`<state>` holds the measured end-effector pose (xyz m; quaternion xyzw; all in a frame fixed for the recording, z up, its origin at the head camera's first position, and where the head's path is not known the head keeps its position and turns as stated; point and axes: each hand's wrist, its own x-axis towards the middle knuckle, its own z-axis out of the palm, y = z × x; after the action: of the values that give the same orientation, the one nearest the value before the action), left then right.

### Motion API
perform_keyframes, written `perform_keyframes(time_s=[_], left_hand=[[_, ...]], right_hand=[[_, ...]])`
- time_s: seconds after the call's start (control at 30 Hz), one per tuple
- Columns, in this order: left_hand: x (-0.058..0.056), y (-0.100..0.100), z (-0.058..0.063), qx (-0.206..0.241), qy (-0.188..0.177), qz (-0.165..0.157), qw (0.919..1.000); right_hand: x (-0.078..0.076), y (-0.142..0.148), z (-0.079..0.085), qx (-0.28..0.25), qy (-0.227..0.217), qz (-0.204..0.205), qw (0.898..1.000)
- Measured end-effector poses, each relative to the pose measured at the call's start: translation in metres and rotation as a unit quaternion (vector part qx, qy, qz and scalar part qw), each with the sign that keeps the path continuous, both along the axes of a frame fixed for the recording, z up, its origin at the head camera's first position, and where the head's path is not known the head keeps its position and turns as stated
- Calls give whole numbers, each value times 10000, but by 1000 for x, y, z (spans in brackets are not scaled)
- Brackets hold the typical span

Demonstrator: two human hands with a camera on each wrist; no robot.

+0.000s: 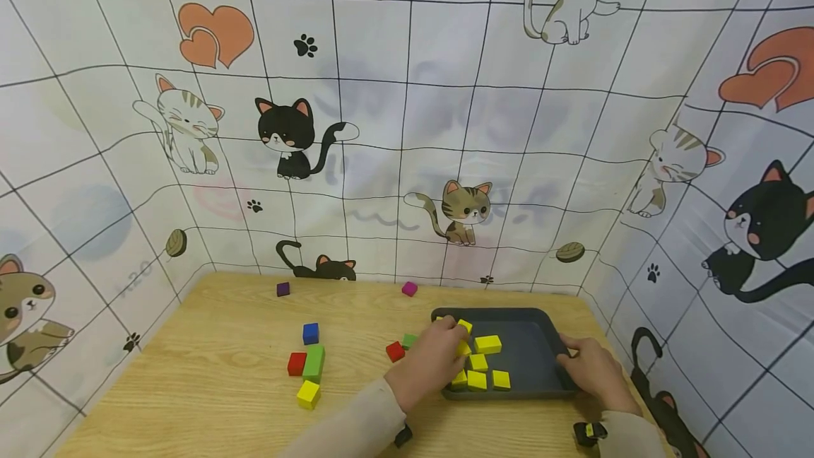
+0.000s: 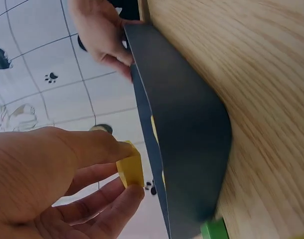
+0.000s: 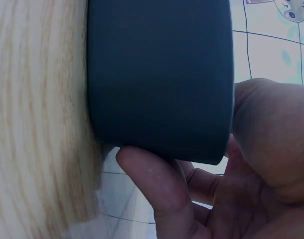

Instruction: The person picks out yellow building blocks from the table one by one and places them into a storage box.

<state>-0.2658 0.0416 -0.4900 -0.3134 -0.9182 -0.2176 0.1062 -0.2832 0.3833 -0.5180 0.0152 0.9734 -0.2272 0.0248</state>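
Over the left part of a dark grey tray (image 1: 534, 352), my left hand (image 1: 432, 355) pinches a yellow block (image 2: 131, 167) between thumb and fingertips. The left wrist view puts that block just above the tray rim. Several yellow blocks (image 1: 487, 344) lie in the tray's left half; the hand hides some. My right hand (image 1: 594, 370) grips the tray's right side, its thumb at the rim and its fingers against the outer wall (image 3: 162, 79).
Left of the tray lie a red block (image 1: 395, 351) and a partly covered green block (image 1: 409, 341). Farther left are blue (image 1: 310, 333), red (image 1: 297, 364), green (image 1: 314, 362) and yellow (image 1: 308, 394) blocks. Dark purple (image 1: 282, 290) and magenta (image 1: 410, 289) blocks sit near the back curtain.
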Motion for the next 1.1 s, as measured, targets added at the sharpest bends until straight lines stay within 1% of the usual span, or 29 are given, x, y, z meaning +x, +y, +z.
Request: perform_keyframes(time_s=[0.17,0.3,0.47,0.6,0.67,0.9,1.0,1.1], left_hand=[[-3,22,1,-100,62,-138,9998],[-5,40,3,-285,-35,-206,9994],[-11,60,0,-481,-136,-378,9980],[-14,73,-3,-641,99,-547,9964],[-15,79,-5,-717,159,-564,9957],[-17,94,-7,-893,32,-462,9949],[-18,95,-8,-982,7,-438,9942],[-19,92,-7,-996,-58,-451,9940]], right_hand=[[0,0,-1,18,5,-76,10000],[0,0,1,3,11,-75,10000],[0,0,1,1,69,-60,10000],[0,0,1,22,66,-66,10000],[0,0,0,32,68,-69,9999],[0,1,-1,36,-22,-129,9999],[0,1,-1,31,-38,-141,9999],[-1,1,-1,22,-39,-140,9999]])
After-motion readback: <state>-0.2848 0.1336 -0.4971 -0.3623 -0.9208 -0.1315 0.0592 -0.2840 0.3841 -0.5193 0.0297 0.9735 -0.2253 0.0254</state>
